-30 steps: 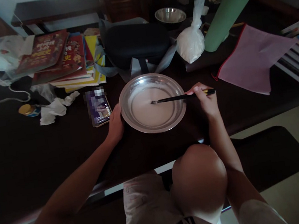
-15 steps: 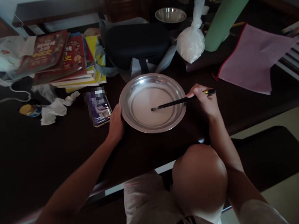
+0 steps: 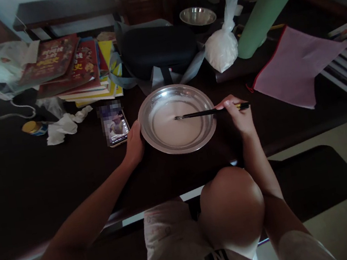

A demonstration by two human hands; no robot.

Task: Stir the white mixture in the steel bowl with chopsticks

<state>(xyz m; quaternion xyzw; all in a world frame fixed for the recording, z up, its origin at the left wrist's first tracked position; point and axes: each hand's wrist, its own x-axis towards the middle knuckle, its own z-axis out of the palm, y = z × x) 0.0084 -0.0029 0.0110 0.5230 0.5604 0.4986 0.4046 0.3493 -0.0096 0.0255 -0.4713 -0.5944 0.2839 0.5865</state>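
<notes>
A wide metal bowl (image 3: 182, 148) stands on the dark table, holding a pale, whitish liquid (image 3: 178, 131). My left hand (image 3: 135, 144) grips the bowl's left side, fingers against its outer wall and partly hidden. In my right hand (image 3: 238, 113) are black chopsticks (image 3: 199, 113) with gold-coloured ends, held almost level across the bowl's right rim. Their tips dip into the liquid near the middle, coated with some of it. Close by my left hand lies a phone (image 3: 116, 128) with its screen lit.
Behind the bowl sits a black case (image 3: 158, 46) in a grey bag. A knotted bag of white powder (image 3: 222, 50), a green pole (image 3: 272, 4) and a pink mesh pouch (image 3: 298, 66) are to the right. Stacked books (image 3: 68, 67), crumpled tissue (image 3: 63, 127) and a small jar (image 3: 34, 128) lie left.
The chopstick tips have shifted slightly toward the far side of the bowl, and the chopsticks now lie more level. My left hand and the bowl have stayed in place.
</notes>
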